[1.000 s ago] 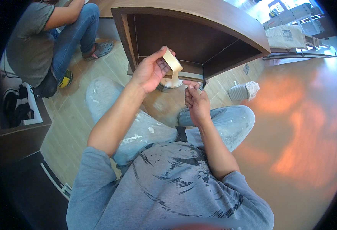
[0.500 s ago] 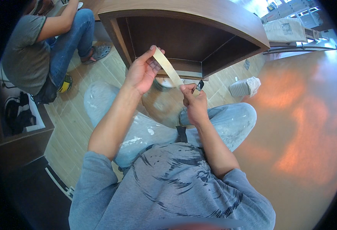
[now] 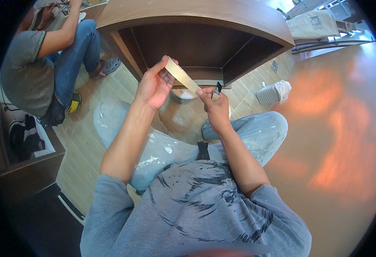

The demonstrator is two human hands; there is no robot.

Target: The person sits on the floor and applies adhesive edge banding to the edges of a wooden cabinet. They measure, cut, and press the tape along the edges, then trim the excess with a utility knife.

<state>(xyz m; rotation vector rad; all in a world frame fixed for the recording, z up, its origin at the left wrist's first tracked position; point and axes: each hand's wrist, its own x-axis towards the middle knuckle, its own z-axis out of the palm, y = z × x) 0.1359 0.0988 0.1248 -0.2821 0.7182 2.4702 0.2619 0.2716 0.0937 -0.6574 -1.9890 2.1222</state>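
A seated person's left hand (image 3: 153, 88) and right hand (image 3: 215, 107) hold a strip of tape (image 3: 181, 77) stretched between them, above the knees and before an open cabinet (image 3: 196, 25). A small container (image 3: 181, 95) sits on the floor beneath the tape. A second person (image 3: 38, 64) sits at left; a ribbed bin (image 3: 271, 92) lies right.

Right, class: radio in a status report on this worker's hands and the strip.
Left hand and right hand pinch the tan strip taut. Dark tool in right. Open cabinet ahead.
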